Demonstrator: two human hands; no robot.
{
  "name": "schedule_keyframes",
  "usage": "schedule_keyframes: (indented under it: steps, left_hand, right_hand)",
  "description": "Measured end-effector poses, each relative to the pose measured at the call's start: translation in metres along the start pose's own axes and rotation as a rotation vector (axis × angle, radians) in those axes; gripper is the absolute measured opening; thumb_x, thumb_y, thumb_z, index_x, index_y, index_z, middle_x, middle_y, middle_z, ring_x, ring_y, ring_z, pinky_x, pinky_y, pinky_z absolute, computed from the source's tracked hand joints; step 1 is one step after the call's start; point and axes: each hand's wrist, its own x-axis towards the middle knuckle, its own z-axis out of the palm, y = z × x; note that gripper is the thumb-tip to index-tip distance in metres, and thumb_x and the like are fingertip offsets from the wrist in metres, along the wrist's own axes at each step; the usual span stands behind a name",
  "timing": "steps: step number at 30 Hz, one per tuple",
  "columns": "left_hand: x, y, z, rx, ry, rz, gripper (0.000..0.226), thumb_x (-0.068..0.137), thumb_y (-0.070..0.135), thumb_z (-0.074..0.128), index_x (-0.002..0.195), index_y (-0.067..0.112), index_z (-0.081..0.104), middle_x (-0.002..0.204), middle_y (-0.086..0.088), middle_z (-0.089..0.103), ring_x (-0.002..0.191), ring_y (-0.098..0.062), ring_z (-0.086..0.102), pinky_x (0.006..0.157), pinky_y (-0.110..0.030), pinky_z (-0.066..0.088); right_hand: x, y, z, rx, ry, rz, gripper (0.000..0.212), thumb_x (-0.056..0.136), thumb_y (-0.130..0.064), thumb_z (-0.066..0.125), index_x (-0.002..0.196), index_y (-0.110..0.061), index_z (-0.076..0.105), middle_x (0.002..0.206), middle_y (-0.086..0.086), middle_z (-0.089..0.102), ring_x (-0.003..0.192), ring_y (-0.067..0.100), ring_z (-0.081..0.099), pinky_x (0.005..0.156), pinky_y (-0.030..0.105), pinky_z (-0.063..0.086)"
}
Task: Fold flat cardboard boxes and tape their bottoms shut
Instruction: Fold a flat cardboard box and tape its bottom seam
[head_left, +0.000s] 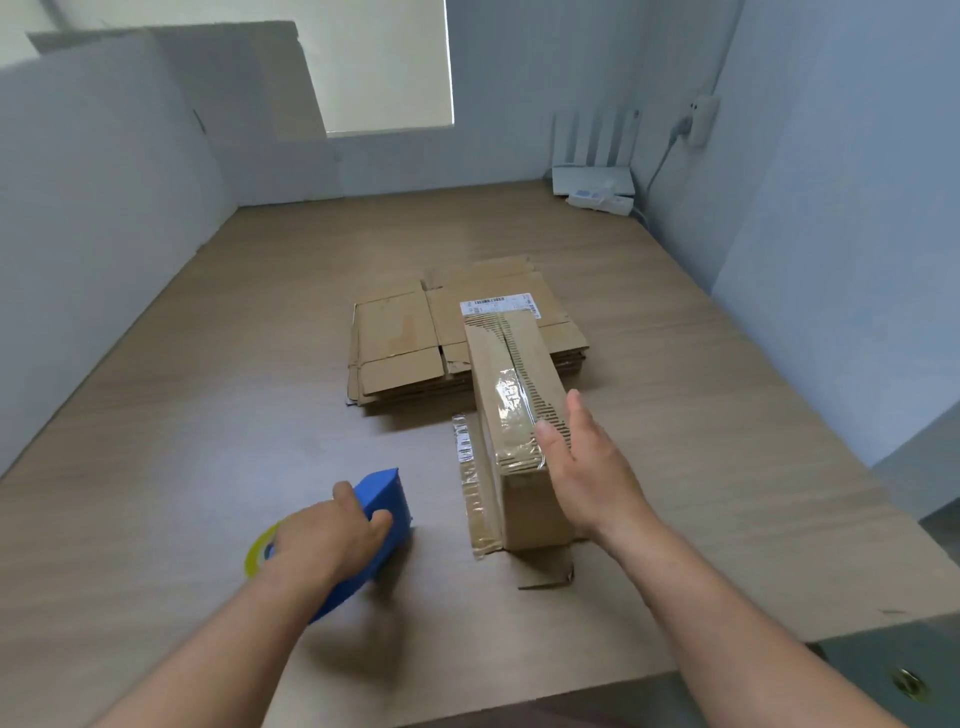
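A folded cardboard box (511, 395) stands on the wooden table (208, 415) with its taped bottom facing up; clear tape runs along the seam and down its near end. My right hand (587, 462) lies with straight fingers against the box's right side near the near end, thumb on the top edge. My left hand (332, 530) grips a blue tape dispenser (374, 525) resting on the table left of the box, its yellowish tape roll (257, 551) showing behind the hand. A stack of flat cardboard boxes (415, 343) lies just beyond.
A loose strip of tape and a flap (470, 478) lie along the box's left side. A white router and power strip (597, 182) sit at the far right corner. Large cardboard sheets (234, 104) lean at the back left. Walls enclose the table on three sides.
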Motion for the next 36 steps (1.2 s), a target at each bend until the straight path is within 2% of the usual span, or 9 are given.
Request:
schedule_keyframes:
  steps: [3, 8, 11, 15, 21, 26, 29, 31, 36]
  left_hand:
    - [-0.002, -0.006, 0.02, -0.143, 0.061, 0.026, 0.028, 0.094, 0.04, 0.033, 0.111, 0.018, 0.035, 0.079, 0.002, 0.055, 0.072, -0.019, 0.056, 0.061, -0.033, 0.042]
    - [-0.019, 0.009, 0.009, -0.087, 0.039, -0.004, 0.063, 0.098, 0.051, 0.027, 0.147, 0.012, 0.02, 0.132, -0.01, 0.055, 0.116, -0.029, 0.055, 0.089, -0.036, 0.044]
    - [-0.042, 0.049, -0.012, -0.609, 0.119, 0.173, 0.067, 0.098, 0.053, 0.03, 0.153, 0.017, 0.014, 0.155, -0.004, 0.03, 0.141, -0.022, 0.031, 0.11, -0.029, 0.025]
    - [-0.064, 0.118, -0.02, -1.124, 0.045, 0.348, 0.062, 0.099, 0.05, 0.029, 0.153, 0.024, 0.014, 0.152, 0.005, 0.034, 0.139, -0.013, 0.032, 0.104, -0.02, 0.021]
    - [-0.064, 0.135, -0.009, -1.253, 0.066, 0.342, 0.052, 0.102, 0.042, 0.023, 0.153, 0.03, 0.015, 0.149, 0.005, 0.04, 0.134, -0.012, 0.038, 0.113, -0.033, 0.03]
    - [-0.057, 0.131, -0.012, -1.187, 0.067, 0.336, 0.059, 0.1, 0.048, 0.023, 0.153, 0.034, 0.001, 0.156, 0.004, 0.026, 0.14, -0.018, 0.031, 0.112, -0.033, 0.026]
    - [-0.056, 0.124, -0.017, -1.073, 0.117, 0.408, 0.075, 0.087, 0.066, 0.024, 0.148, 0.041, -0.011, 0.154, 0.005, 0.031, 0.131, -0.016, 0.041, 0.102, -0.028, 0.038]
    - [-0.056, 0.116, -0.023, -0.902, 0.179, 0.455, 0.089, 0.072, 0.079, 0.024, 0.147, 0.046, -0.01, 0.149, 0.009, 0.037, 0.12, -0.01, 0.048, 0.084, -0.02, 0.041]
    - [-0.046, 0.1, -0.031, -0.325, 0.363, 0.473, 0.101, 0.061, 0.086, 0.02, 0.15, 0.039, 0.016, 0.149, 0.01, 0.039, 0.126, -0.014, 0.048, 0.088, -0.028, 0.043]
  right_hand:
    - [0.002, 0.002, -0.001, 0.033, -0.018, 0.006, 0.062, 0.101, -0.039, 0.033, 0.153, -0.017, 0.006, 0.156, 0.003, 0.025, 0.142, 0.02, 0.025, 0.111, 0.032, 0.023]
    - [0.002, 0.004, -0.001, 0.041, -0.037, -0.019, 0.065, 0.101, -0.041, 0.034, 0.153, -0.016, 0.003, 0.158, 0.002, 0.021, 0.143, 0.019, 0.024, 0.111, 0.031, 0.022]
    - [0.0, 0.006, -0.001, 0.028, -0.028, -0.036, 0.069, 0.099, -0.046, 0.034, 0.153, -0.017, 0.003, 0.157, 0.002, 0.022, 0.142, 0.02, 0.025, 0.112, 0.034, 0.024]
    - [-0.004, 0.001, 0.002, -0.061, 0.043, -0.023, 0.079, 0.093, -0.056, 0.039, 0.152, -0.015, 0.006, 0.154, 0.005, 0.032, 0.136, 0.026, 0.036, 0.107, 0.041, 0.035]
    - [0.002, 0.018, -0.006, 0.093, 0.02, -0.017, 0.05, 0.101, -0.034, 0.037, 0.149, -0.02, 0.029, 0.144, 0.002, 0.047, 0.13, 0.022, 0.045, 0.104, 0.031, 0.034]
    - [0.015, 0.033, -0.042, 0.369, -0.178, -0.048, 0.037, 0.102, -0.028, 0.039, 0.135, -0.018, 0.051, 0.128, 0.0, 0.061, 0.122, 0.016, 0.054, 0.099, 0.023, 0.043]
    - [0.02, 0.03, -0.056, -0.121, -0.195, -0.246, 0.079, 0.078, -0.078, 0.036, 0.146, -0.038, 0.029, 0.129, -0.008, 0.058, 0.115, 0.013, 0.055, 0.096, 0.035, 0.045]
    - [0.022, 0.024, -0.059, -0.411, -0.165, -0.362, 0.102, 0.058, -0.094, 0.022, 0.147, -0.045, 0.015, 0.117, -0.005, 0.057, 0.102, 0.015, 0.056, 0.082, 0.035, 0.048]
    - [0.029, 0.028, -0.053, -0.598, -0.181, -0.67, 0.071, 0.086, -0.063, 0.047, 0.148, -0.036, 0.027, 0.109, 0.002, 0.051, 0.099, 0.019, 0.052, 0.075, 0.029, 0.041]
